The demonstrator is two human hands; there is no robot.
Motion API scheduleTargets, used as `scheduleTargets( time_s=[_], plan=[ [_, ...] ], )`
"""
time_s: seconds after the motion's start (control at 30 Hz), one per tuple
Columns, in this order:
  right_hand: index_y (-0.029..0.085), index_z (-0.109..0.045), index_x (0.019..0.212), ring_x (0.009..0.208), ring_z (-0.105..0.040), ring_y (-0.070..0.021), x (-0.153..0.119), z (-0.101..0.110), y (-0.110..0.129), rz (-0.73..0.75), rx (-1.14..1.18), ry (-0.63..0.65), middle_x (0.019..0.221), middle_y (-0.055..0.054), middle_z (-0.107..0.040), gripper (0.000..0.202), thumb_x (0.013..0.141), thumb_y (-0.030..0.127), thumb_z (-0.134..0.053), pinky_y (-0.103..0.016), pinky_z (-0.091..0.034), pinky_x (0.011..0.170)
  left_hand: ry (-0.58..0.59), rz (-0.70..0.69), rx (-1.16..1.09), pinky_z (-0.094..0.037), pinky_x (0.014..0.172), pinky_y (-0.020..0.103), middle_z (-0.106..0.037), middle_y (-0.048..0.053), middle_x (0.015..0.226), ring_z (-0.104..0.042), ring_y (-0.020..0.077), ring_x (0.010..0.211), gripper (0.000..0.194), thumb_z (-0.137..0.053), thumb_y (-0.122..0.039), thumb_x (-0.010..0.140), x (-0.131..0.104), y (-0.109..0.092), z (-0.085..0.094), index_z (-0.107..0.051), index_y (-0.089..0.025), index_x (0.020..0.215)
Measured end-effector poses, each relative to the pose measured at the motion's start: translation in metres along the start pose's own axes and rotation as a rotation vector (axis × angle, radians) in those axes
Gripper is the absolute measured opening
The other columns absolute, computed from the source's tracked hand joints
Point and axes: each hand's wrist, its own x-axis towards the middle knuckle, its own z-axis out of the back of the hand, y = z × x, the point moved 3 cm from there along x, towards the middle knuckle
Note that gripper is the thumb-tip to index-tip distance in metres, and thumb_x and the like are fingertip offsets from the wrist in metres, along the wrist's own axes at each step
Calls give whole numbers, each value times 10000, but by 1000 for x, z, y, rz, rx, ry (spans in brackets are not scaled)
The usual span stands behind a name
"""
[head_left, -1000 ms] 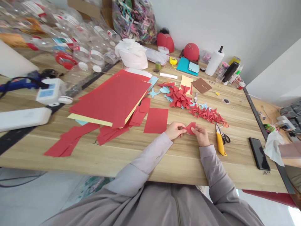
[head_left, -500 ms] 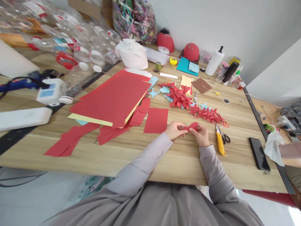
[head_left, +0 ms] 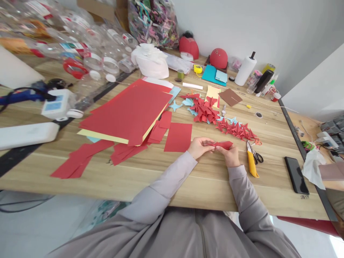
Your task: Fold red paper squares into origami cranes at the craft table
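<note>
Paper (head_left: pixel 225 144) in fingers (head_left: pixel 206 140), bag (head_left: pixel 152 22) of colourful bits (head_left: pixel 162 29)

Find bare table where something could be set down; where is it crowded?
Bare wood lies between the yellow-handled cutter and the black phone, and near the front edge between the red paper strips and the grey left sleeve. Crowded: the back left, with clear plastic bottles, and beyond the right hand, with folded red paper stars.

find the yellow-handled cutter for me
In the head view, the yellow-handled cutter lies on the table to the right of the right hand, beside the black-handled scissors.
</note>
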Motion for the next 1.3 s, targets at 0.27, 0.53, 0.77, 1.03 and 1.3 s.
scheduleTargets(
  time_s=[0.27,0.53,0.77,1.03,1.3],
  plan=[
    [191,-704,703,678,-642,-165,-1,-2,-7,19,133,-40,732,-13,-727,221,555,295,-831,-313,-530,699,-29,63,-110,-528,517,245,-689,49,625,-625,123,527,425,-841,-401,519,-2,-3,-4,-682,-82,751],
    [185,-671,641,535,-578,-123,-2,-7,-5,-221,356,-52,628,7,-684,268,484,292,-859,-269,-501,546,-4,-78,-24,-550,551,266,-684,40,738,-653,154,645,439,-824,-331,548,-2,-4,-4,-632,-107,873],
    [174,-680,652,535,-576,-109,-5,-11,0,-253,360,8,614,8,-684,247,519,298,-847,-239,-473,532,49,-223,109,-562,601,270,-664,16,684,-657,146,633,205,-715,-270,668,-2,-2,-5,-634,-133,797],
    [213,-628,1061,697,-653,-163,-4,-6,-1,-133,170,104,823,-10,-707,548,565,306,-840,-299,-539,673,-18,-75,50,-552,547,280,-654,14,552,-620,136,486,162,-747,-204,583,-2,-8,2,-671,-119,698],
    [267,-562,1199,896,-667,-215,-8,-5,12,138,-65,191,1070,-59,-667,634,620,359,-803,-365,-552,793,-104,76,-178,-512,461,226,-643,11,535,-592,110,440,223,-788,-157,494,0,-9,8,-660,-94,667]
  ],
)
